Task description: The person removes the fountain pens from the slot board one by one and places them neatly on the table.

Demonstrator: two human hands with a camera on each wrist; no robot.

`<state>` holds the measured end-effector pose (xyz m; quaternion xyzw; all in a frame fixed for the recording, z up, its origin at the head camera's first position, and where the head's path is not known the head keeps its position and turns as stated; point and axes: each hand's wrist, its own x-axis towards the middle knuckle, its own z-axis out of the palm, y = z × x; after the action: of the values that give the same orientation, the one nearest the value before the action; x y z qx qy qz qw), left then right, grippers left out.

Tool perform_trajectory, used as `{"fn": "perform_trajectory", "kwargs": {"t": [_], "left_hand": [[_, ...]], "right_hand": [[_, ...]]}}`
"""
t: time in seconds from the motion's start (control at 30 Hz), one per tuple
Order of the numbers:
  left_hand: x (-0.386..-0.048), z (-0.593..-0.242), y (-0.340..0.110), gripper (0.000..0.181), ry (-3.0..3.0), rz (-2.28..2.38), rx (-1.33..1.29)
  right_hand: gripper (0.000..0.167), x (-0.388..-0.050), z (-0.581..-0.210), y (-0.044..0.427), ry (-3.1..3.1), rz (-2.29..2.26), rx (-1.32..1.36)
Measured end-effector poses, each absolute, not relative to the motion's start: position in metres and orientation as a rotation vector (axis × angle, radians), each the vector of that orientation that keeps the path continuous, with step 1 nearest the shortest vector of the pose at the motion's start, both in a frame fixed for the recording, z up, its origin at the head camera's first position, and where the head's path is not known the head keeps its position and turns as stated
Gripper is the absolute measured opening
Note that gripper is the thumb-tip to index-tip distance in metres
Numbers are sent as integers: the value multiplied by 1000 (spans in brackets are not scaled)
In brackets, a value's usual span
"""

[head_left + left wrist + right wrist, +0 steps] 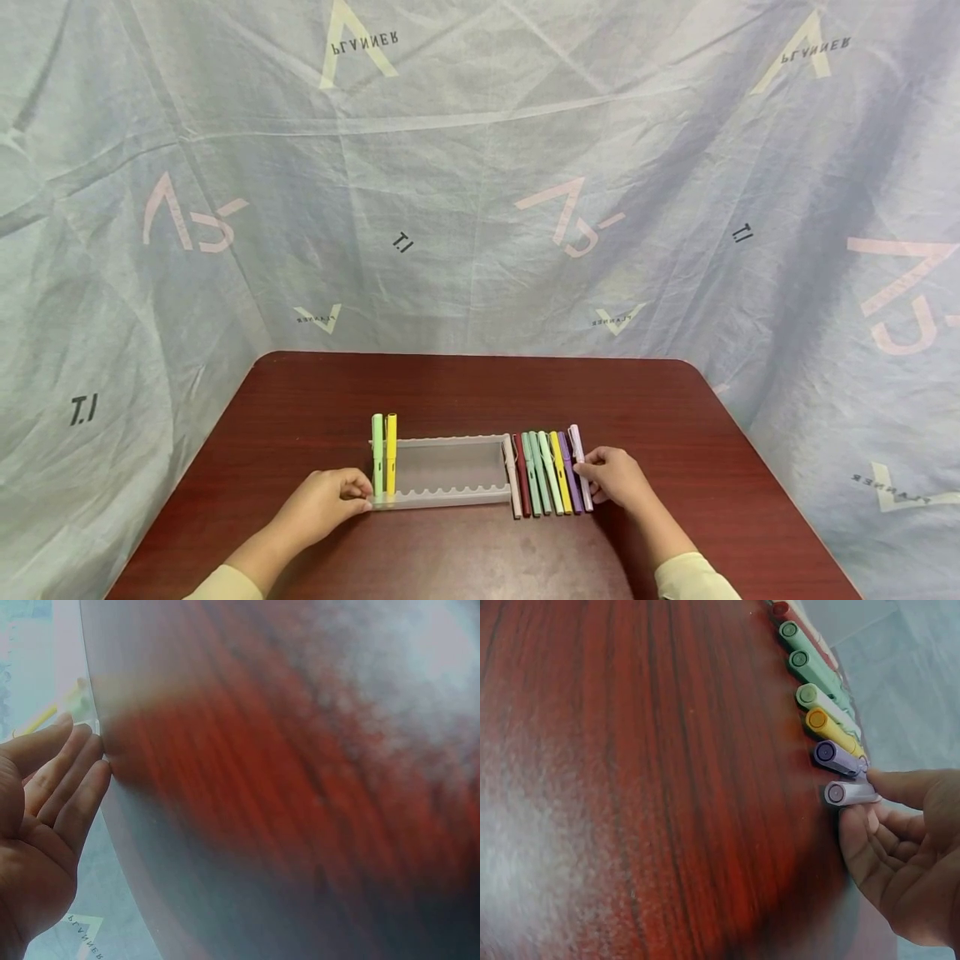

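A person's bare left hand [322, 504] on the left, fingers loosely extended, bare right hand [611, 477] on the right, thumb and fingers pinching, bare forearms [255, 554] angled inward from pale yellow fabric sleeves [693, 577]

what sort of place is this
Possibly a makeshift, curtained-off workspace: printed cloth hangs behind and at both sides of a table with pens and a tray on it.

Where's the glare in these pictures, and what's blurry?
Head view: the row of pens fairly sharp, a soft sheen on the near part of the table; left wrist view: the table smeared out of focus, whitish glare at upper right; right wrist view: pale glare toward lower left, a dark shadow below the pale end pen in the picture.
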<state>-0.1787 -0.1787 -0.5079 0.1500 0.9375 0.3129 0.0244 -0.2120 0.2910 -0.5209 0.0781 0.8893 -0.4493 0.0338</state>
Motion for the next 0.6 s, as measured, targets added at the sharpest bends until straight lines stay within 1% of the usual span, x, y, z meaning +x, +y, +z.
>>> {"fn": "perform_trajectory", "kwargs": {"t": [0.3, 0.6], "left_hand": [[-178, -507, -178, 12, 2894, 994, 465], [-177, -505, -178, 12, 2893, 984, 459]], "right_hand": [[23, -214, -524, 291, 2738, -1318, 254], [25, -215, -526, 292, 2733, -1331, 236]]}}
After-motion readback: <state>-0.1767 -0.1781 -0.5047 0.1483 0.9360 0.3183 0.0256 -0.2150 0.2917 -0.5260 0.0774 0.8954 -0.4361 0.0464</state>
